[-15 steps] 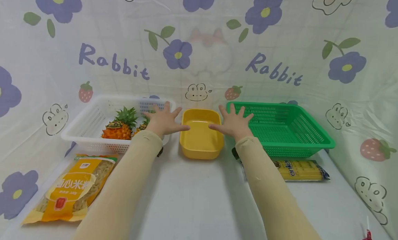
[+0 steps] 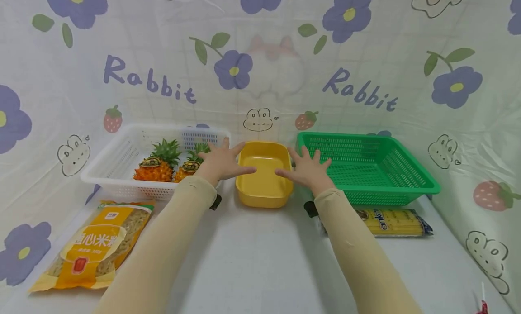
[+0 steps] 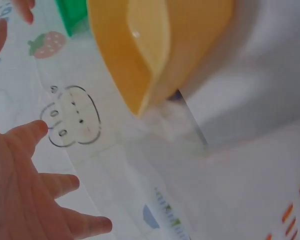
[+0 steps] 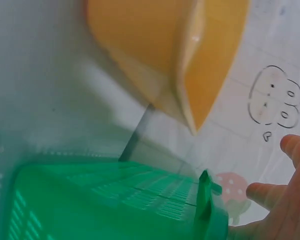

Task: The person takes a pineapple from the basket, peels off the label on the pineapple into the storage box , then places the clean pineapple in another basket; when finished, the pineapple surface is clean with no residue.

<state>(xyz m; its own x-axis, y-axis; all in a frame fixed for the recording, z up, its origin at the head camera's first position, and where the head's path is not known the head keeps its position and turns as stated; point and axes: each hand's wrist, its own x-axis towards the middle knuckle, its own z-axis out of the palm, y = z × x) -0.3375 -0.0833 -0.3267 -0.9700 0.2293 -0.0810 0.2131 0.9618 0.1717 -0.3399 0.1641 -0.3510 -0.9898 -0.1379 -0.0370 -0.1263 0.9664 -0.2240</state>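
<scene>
Both hands are held out with fingers spread, one at each side of a yellow plastic bin (image 2: 264,200). My left hand (image 2: 221,164), holding nothing, hovers between that bin and the white basket, its thumb overlapping the bin's left rim in the head view. On the other side my right hand (image 2: 311,170) is empty too; its thumb overlaps the bin's right rim and its fingers cross the green basket's left end. In the left wrist view the bin (image 3: 200,45) stands apart from the fingers (image 3: 27,137). The right wrist view shows the bin (image 4: 140,45) near the green basket.
A white basket (image 2: 126,183) with two pineapples (image 2: 153,171) stands at left, a green basket (image 2: 382,194) at right. A yellow food packet (image 2: 93,246) lies front left; a pasta packet (image 2: 396,223) lies before the green basket. A patterned curtain (image 2: 260,47) hangs behind.
My left hand has shifted right and slightly nearer, uncovering more of the second pineapple. My right hand has come slightly nearer. The bin stays in place.
</scene>
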